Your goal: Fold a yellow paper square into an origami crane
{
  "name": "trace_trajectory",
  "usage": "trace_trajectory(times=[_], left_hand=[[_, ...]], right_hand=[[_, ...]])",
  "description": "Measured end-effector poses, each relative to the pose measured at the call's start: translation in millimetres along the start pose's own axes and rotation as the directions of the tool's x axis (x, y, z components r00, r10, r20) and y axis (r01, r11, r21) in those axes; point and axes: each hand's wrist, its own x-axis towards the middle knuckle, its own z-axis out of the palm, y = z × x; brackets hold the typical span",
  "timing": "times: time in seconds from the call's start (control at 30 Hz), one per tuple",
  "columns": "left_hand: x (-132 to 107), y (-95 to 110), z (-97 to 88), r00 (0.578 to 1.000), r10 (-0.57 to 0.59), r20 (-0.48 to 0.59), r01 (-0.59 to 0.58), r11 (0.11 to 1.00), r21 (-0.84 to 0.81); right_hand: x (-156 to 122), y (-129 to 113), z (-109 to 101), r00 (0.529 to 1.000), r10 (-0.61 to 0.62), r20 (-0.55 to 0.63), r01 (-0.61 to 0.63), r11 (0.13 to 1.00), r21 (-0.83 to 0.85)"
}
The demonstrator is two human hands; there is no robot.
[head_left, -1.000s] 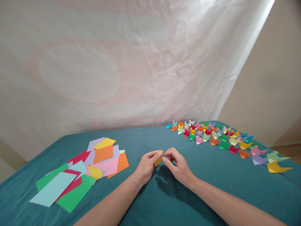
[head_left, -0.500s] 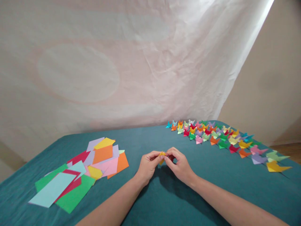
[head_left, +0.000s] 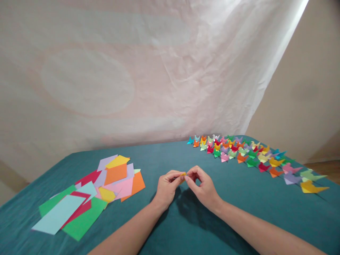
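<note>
A small piece of folded yellow paper (head_left: pixel 183 176) is pinched between my two hands, a little above the middle of the table. My left hand (head_left: pixel 168 187) grips it from the left between thumb and fingers. On the other side, the thumb and forefinger of my right hand (head_left: pixel 202 184) close on its right end. Most of the paper is covered by my fingertips, so its folded form does not show clearly.
Loose coloured paper sheets (head_left: pixel 117 187) overlap on the left of the green tablecloth (head_left: pixel 159 156). At the right, several rows of folded paper birds (head_left: pixel 262 159) run from the back edge towards the front. A pale cloth (head_left: pixel 148 78) hangs behind the table.
The yellow paper has tilted between my fingers, so less of it shows below them now. Both hands stay in nearly the same place.
</note>
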Motion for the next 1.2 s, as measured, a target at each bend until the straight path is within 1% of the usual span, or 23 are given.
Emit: trace_trajectory(times=[0.13,0.37,0.47,0.6,0.9,1.0,1.2], left_hand=[[0,-1,0.0,1.0,0.0,-0.002,0.0,1.0,0.005],[0,-4,-1.6,1.0,0.011,0.012,-0.011,0.999,0.034],[1,-4,-1.8,1.0,0.002,0.012,-0.003,0.999,0.035],[1,-2,-1.5,0.999,-0.03,0.032,0.029,0.999,0.025],[-2,7,1.9,0.993,-0.109,0.046,0.11,0.993,-0.03],[-2,8,2.7,0.991,-0.125,0.042,0.127,0.991,-0.046],[-1,9,3.2,0.99,-0.137,0.04,0.139,0.988,-0.067]], right_hand=[[0,2,0,1.0,-0.007,-0.016,0.006,1.0,-0.016],[1,5,-2,0.999,-0.054,0.009,0.054,0.997,-0.058],[3,7,-4,0.994,-0.105,0.033,0.108,0.99,-0.089],[6,10,-10,0.977,-0.194,0.091,0.206,0.967,-0.15],[10,18,-16,0.932,-0.303,0.198,0.349,0.898,-0.27],[9,18,-16,0.933,-0.297,0.205,0.345,0.898,-0.271],[7,18,-13,0.952,-0.261,0.158,0.291,0.932,-0.217]])
